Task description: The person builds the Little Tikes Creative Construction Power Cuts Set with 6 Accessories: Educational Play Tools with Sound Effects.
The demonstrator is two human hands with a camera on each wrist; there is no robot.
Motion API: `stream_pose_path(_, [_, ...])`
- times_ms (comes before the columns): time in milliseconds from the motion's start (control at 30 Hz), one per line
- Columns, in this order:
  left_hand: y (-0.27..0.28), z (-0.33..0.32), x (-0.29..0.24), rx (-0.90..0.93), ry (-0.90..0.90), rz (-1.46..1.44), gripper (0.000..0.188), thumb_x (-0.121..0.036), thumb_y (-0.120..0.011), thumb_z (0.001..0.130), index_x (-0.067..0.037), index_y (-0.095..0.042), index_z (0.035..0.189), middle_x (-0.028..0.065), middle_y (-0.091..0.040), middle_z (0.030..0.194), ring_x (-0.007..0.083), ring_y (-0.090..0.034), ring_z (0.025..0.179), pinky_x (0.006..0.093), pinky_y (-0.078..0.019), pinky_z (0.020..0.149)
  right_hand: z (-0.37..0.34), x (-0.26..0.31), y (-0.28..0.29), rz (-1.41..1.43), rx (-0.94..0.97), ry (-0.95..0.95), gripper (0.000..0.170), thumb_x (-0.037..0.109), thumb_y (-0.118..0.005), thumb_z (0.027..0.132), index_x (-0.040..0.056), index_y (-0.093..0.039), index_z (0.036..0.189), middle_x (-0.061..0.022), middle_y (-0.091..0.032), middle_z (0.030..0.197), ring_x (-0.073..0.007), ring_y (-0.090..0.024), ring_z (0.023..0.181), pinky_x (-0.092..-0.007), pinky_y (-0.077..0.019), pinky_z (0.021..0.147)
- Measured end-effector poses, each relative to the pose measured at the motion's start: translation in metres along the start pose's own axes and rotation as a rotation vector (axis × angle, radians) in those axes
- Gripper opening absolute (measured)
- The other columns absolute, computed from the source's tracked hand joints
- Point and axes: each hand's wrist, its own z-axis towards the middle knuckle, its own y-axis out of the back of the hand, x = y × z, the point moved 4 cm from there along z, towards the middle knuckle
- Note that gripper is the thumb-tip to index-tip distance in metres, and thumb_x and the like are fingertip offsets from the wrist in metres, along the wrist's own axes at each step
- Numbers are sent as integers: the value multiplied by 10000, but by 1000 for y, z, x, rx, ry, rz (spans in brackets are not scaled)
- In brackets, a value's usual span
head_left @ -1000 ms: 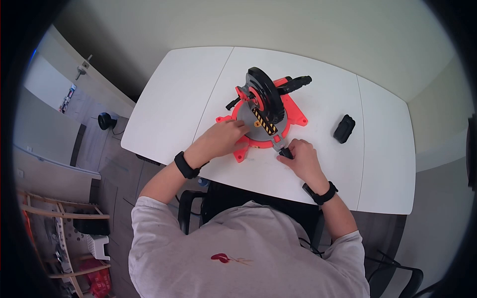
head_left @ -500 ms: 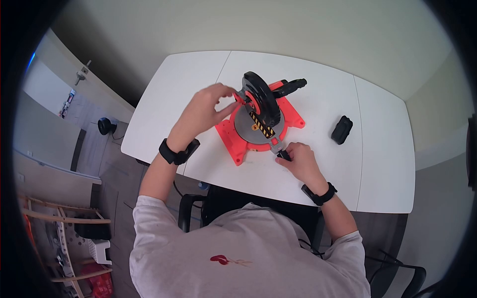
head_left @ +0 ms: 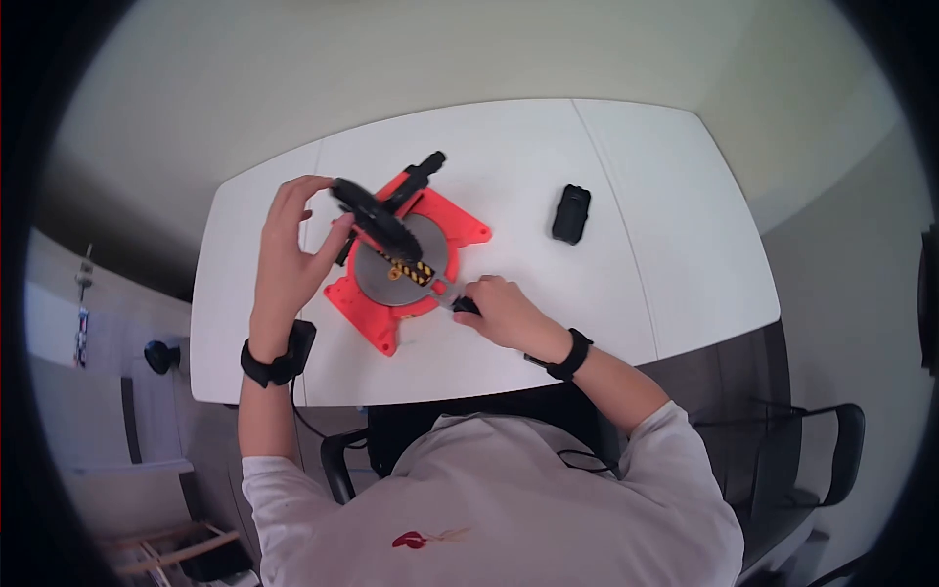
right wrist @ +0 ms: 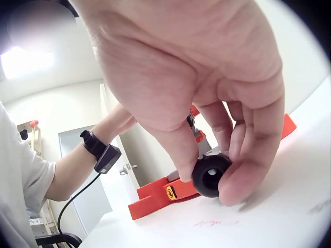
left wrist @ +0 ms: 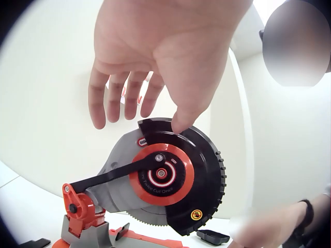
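Standing on a table (head_left: 509, 377), the toy saw (head_left: 452, 221) has its front knob (right wrist: 212, 172) pinched in the right hand (head_left: 507, 311) and its blade guard (left wrist: 204, 155) near the left hand (head_left: 286, 252), thumb (left wrist: 182, 118) wide of 4 fingers (left wrist: 133, 95).

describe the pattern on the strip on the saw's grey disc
The strip has slanted black and yellow stripes, seen best in the head view.

White table (head_left: 685, 225) before pale walls (head_left: 469, 49), grey floor (head_left: 217, 440), black chair (head_left: 849, 450), bright light (right wrist: 26, 63) above
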Motion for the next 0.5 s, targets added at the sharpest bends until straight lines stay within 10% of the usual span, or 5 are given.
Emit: stream_pose_path(500, [-8, 10, -21, 55, -106, -13, 303, -122, -785, 892, 3, -721, 1161, 173, -727, 1217, 362, -674, 1226, 423, -527, 1030, 4, -2, 23, 157, 150, -159, 331, 272, -816, 863, -43, -717, 885, -215, -719, 843, -386, -709, 777, -443, -559, 704])
